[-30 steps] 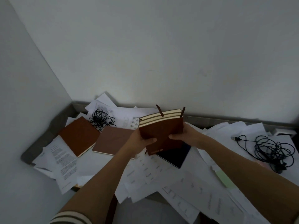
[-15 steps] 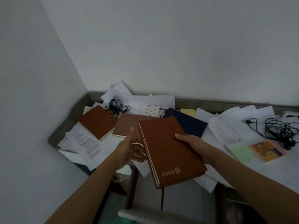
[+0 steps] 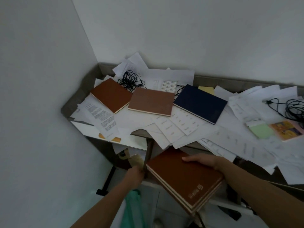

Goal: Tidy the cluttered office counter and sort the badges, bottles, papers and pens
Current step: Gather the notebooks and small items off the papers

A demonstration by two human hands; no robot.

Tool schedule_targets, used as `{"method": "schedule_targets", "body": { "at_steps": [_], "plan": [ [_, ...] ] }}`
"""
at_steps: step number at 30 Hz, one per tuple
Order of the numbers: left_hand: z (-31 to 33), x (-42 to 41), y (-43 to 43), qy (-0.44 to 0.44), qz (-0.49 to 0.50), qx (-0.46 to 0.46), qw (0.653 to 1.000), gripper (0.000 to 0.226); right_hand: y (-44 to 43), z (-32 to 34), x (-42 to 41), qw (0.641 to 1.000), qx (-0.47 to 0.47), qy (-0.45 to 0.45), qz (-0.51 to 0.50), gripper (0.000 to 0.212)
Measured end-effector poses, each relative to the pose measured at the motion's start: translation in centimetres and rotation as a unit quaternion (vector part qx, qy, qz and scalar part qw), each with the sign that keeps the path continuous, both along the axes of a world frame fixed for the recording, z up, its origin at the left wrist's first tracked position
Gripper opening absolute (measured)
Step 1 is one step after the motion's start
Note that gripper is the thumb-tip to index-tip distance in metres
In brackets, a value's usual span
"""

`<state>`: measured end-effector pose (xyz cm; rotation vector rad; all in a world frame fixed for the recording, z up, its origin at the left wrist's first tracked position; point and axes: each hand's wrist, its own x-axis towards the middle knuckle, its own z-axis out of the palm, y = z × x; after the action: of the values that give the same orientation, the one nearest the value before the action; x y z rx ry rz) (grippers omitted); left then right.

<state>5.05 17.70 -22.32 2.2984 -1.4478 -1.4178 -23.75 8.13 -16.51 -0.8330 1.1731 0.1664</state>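
Stack of brown notebooks (image 3: 184, 180) is off the tabletop (image 3: 79, 96), held low in front of its near edge. Smooth reddish-brown cover on top, pale stamped logo near the closest corner, cream page edges in bands down the side. At least two books, maybe three, hard to count in this dim light.

Right hand (image 3: 202, 160) grips the far edge, thumb flat across the top cover, fingers tucked out of sight beneath. Left hand (image 3: 134, 176) is balled up at the stack's left corner, back to the camera. It sits against a dark upright strip, and I cannot tell what it grips, if anything.

Up on the tabletop, loose white papers (image 3: 164, 129) sprawl everywhere, several sheets hanging over the front edge. Their print is too small to read. A navy notebook (image 3: 199, 103) lies on the papers, and a black cable (image 3: 294, 109) on the right is cut off by the frame edge.
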Motion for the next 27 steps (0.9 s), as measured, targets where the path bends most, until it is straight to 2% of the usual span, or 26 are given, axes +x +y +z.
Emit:
{"method": "schedule_targets", "body": {
  "at_steps": [3, 5, 7, 9, 13, 16, 20, 22, 24, 27],
  "plan": [
    [-0.5, -0.5, 0.9, 0.022, 0.023, 0.000, 1.000, 0.018, 0.2, -1.6, -0.1, 0.990, 0.007, 0.013, -0.138, 0.064],
    [-0.5, -0.6, 1.3, 0.037, 0.074, -0.015, 0.996, 0.008, 0.2, -3.0, 0.7, 0.972, -0.002, -0.008, -0.234, 0.053],
    [0.4, -1.0, 1.9, 0.062, 0.113, -0.004, 0.992, 0.008, 0.3, -4.6, 1.8, 0.949, -0.023, -0.030, -0.312, 0.046],
    [0.6, -1.3, 2.4, 0.114, 0.167, 0.045, 0.978, 0.017, 0.6, -6.1, 3.3, 0.935, -0.039, -0.038, -0.350, 0.046],
    [0.5, -1.5, 2.4, 0.188, 0.253, 0.070, 0.946, 0.025, 1.7, -8.0, 6.1, 0.932, -0.108, -0.013, -0.346, 0.043],
    [0.6, -1.6, 2.3, 0.200, 0.279, 0.074, 0.936, 0.028, 0.9, -9.2, 7.5, 0.947, -0.223, 0.111, -0.203, 0.042],
    [0.3, -1.9, 2.3, 0.169, 0.259, 0.072, 0.948, 0.033, 0.6, -9.0, 7.9, 0.921, -0.299, 0.249, 0.016, 0.058],
    [0.4, -1.9, 2.0, 0.154, 0.237, 0.083, 0.956, 0.032, 0.9, -8.4, 7.9, 0.901, -0.307, 0.269, 0.145, 0.064],
    [0.8, -1.7, 1.9, 0.129, 0.192, 0.101, 0.968, 0.032, 1.1, -7.2, 7.3, 0.894, -0.283, 0.280, 0.206, 0.070],
    [1.6, -0.9, 1.2, 0.045, 0.059, 0.106, 0.992, 0.028, 1.1, -5.0, 6.1, 0.878, -0.309, 0.268, 0.247, 0.051]
  ]
}}
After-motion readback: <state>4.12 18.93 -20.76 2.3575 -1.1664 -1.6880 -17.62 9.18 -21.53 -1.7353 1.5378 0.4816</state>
